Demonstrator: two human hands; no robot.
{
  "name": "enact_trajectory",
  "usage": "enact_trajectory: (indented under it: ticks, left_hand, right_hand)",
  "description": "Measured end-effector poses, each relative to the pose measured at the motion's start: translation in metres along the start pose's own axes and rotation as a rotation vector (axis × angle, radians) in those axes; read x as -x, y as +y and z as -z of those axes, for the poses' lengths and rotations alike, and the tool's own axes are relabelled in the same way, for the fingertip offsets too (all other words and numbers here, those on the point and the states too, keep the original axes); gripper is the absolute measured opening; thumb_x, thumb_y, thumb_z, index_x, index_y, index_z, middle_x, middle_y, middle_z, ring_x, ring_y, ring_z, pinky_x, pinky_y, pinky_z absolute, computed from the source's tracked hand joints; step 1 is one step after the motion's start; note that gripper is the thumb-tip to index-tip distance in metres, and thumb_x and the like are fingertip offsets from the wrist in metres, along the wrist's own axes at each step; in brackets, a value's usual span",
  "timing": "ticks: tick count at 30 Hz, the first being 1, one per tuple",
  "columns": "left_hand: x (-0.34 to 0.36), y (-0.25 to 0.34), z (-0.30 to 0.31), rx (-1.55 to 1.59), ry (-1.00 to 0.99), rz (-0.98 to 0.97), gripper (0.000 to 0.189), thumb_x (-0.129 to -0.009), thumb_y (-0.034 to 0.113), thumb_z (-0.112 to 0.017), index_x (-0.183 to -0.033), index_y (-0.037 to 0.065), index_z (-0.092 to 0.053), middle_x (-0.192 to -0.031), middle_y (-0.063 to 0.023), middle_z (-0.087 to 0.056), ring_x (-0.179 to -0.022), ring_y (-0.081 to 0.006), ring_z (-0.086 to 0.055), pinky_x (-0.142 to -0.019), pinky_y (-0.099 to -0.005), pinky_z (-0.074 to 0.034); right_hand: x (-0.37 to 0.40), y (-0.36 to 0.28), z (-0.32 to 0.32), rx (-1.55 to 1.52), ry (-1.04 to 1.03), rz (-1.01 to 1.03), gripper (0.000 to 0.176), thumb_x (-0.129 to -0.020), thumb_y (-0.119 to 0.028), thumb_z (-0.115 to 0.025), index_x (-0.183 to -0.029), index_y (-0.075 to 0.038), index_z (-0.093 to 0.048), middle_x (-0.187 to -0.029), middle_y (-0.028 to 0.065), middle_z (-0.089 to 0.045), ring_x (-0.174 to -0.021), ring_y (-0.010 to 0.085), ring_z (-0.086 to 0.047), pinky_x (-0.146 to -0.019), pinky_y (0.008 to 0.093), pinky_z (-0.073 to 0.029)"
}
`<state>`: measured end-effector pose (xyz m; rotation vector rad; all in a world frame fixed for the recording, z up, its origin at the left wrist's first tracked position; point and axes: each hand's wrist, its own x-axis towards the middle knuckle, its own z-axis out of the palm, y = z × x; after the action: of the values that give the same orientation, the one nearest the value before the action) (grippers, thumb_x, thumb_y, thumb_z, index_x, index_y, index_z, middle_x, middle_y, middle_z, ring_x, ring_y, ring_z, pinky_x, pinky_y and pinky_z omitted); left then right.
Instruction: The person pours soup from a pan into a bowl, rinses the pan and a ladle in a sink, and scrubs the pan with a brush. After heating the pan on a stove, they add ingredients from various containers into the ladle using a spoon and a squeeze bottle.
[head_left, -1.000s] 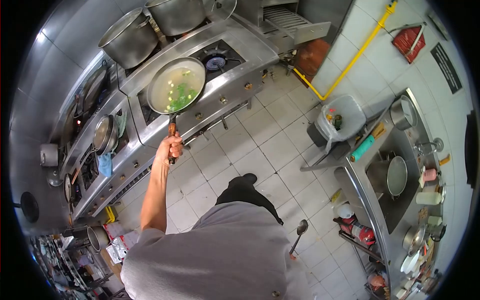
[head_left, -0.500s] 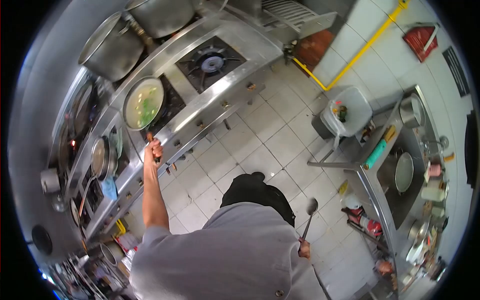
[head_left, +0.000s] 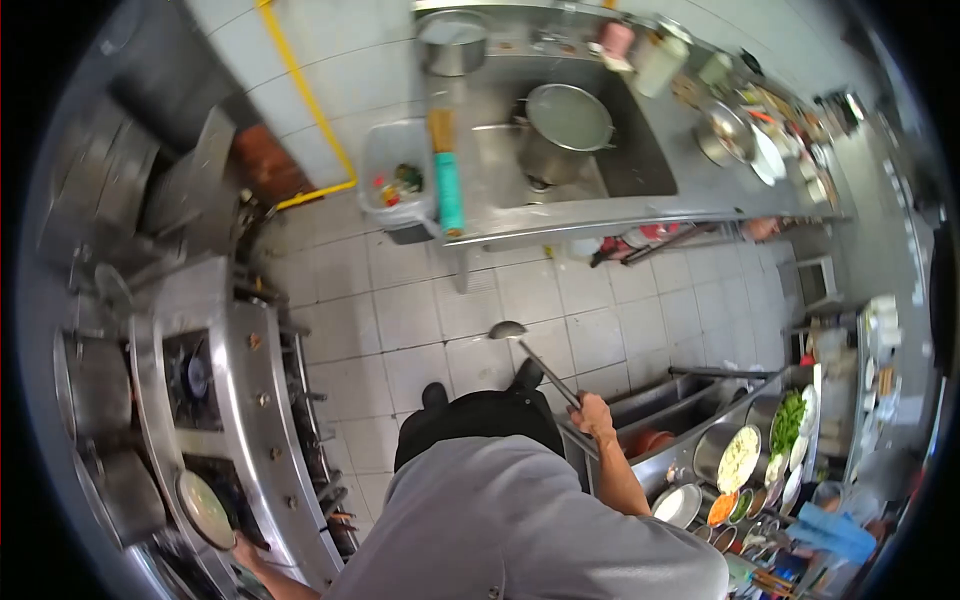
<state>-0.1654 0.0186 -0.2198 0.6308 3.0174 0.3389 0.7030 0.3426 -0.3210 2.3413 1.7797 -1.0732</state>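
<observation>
At the lower left, my left hand (head_left: 244,552) is closed at the handle of a pan (head_left: 206,508), partly hidden by the view's edge. Pale contents fill the pan, which sits over a burner of the stove (head_left: 232,370). My right hand (head_left: 593,413) grips the long handle of a ladle (head_left: 508,330). The ladle's bowl hangs over the tiled floor, apart from any container. Just beyond that hand is a counter with a bowl of pale chopped food (head_left: 738,460), green leaves (head_left: 788,422) and a bowl of orange pieces (head_left: 722,508).
Ahead stands a steel sink (head_left: 640,170) with a large pot (head_left: 568,125) in it. A bin (head_left: 395,175) and a green-wrapped brush (head_left: 448,190) are at its left end. Large pots (head_left: 100,385) line the stove's far side.
My view and body have turned to the right, toward the sink and food counter. The left hand stays on the pan handle, and the right hand has swung the ladle forward.
</observation>
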Motion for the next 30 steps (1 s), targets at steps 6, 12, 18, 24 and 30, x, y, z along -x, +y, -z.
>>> enact_trajectory:
  ticks: [6, 12, 18, 24, 30]
  left_hand:
    - [0.014, 0.273, -0.013, 0.194, 0.443, -0.214, 0.03, -0.096, 0.022, -0.063, -0.113, -0.002, -0.067, -0.108, -0.021, -0.07, -0.098, -0.0322, -0.068, -0.086, -0.0412, -0.052]
    - [0.226, 0.631, -0.063, 1.036, -0.028, -0.695, 0.016, -0.102, 0.017, -0.056, -0.102, 0.003, -0.062, -0.091, -0.0053, -0.063, -0.082, -0.013, -0.061, -0.072, -0.0266, -0.052]
    - [0.483, 0.789, -0.105, 0.908, -1.273, -0.921, 0.028, -0.103, 0.024, -0.055, -0.119, 0.001, -0.057, -0.1, -0.0048, -0.063, -0.091, -0.0123, -0.06, -0.076, -0.0262, -0.05]
    - [0.589, 0.918, -0.129, 1.113, -1.601, -0.717, 0.029, -0.103, 0.021, -0.054, -0.125, 0.002, -0.051, -0.102, -0.0035, -0.062, -0.093, -0.0075, -0.059, -0.076, -0.0253, -0.049]
    - [0.638, 1.028, -0.16, 1.442, -1.377, -0.485, 0.018, -0.101, 0.011, -0.055, -0.117, 0.005, -0.049, -0.1, -0.0088, -0.062, -0.084, -0.0148, -0.066, -0.075, -0.0279, -0.054]
  right_hand:
    - [0.004, 0.012, 0.113, -0.104, 0.043, 0.116, 0.026, -0.077, -0.022, -0.071, -0.096, -0.004, -0.068, -0.079, 0.0215, -0.068, -0.081, 0.0426, -0.066, -0.075, 0.049, -0.052]
    - [-0.011, 0.028, 0.222, -0.36, 0.159, 0.251, 0.019, -0.076, -0.016, -0.07, -0.092, -0.006, -0.067, -0.071, 0.018, -0.064, -0.071, 0.0405, -0.063, -0.068, 0.0472, -0.05]
    - [-0.065, 0.001, 0.272, -0.736, 0.393, 0.505, 0.031, -0.08, -0.005, -0.066, -0.11, -0.003, -0.061, -0.084, 0.0174, -0.065, -0.068, 0.0356, -0.064, -0.062, 0.0415, -0.051]
    - [-0.127, -0.008, 0.335, -0.884, 0.285, 0.52, 0.049, -0.084, 0.005, -0.059, -0.131, -0.005, -0.051, -0.1, 0.0138, -0.063, -0.075, 0.0248, -0.064, -0.067, 0.0317, -0.052]
    - [-0.21, 0.068, 0.455, -0.657, 0.439, 0.752, 0.045, -0.083, -0.013, -0.072, -0.124, -0.002, -0.056, -0.098, 0.0159, -0.063, -0.076, 0.0281, -0.064, -0.064, 0.0366, -0.052]
